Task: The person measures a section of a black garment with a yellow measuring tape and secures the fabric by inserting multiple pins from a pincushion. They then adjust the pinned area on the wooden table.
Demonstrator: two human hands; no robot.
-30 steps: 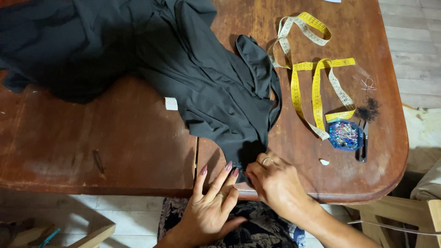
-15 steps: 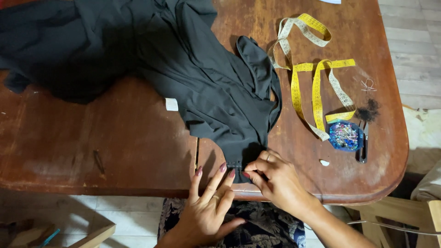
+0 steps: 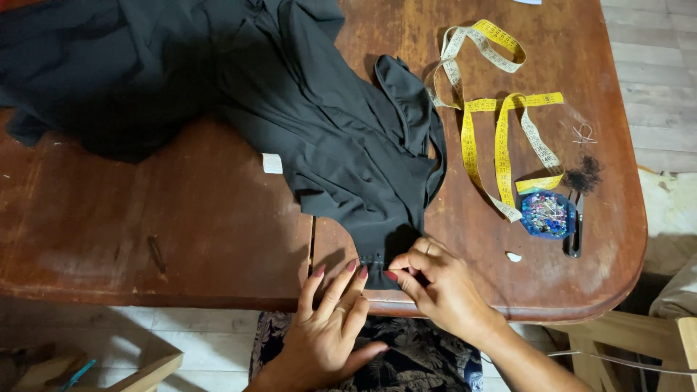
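Here, the narrow end of the black garment [image 3: 348,152] is pressed flat at the lower middle of the desk [image 3: 145,232] by the released left hand [image 3: 327,330]. Its edge is pinched by the right hand [image 3: 439,290] fingers; pinning seems only begun, the pin box [image 3: 546,215] waits nearby.

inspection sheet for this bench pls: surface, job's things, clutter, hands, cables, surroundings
Surface: worn brown wooden table, rounded corner, seam near the front edge.
Job's things: black garment spread out, narrow end at the front edge; white tag at its edge.
Clutter: yellow measuring tape, blue pin box, dark tool, thread scraps.
Hands: left hand flat, fingers on the garment end; right hand pinching it, grip shut.
Cables: nothing seen.
Surroundings: tiled floor, wooden chair.
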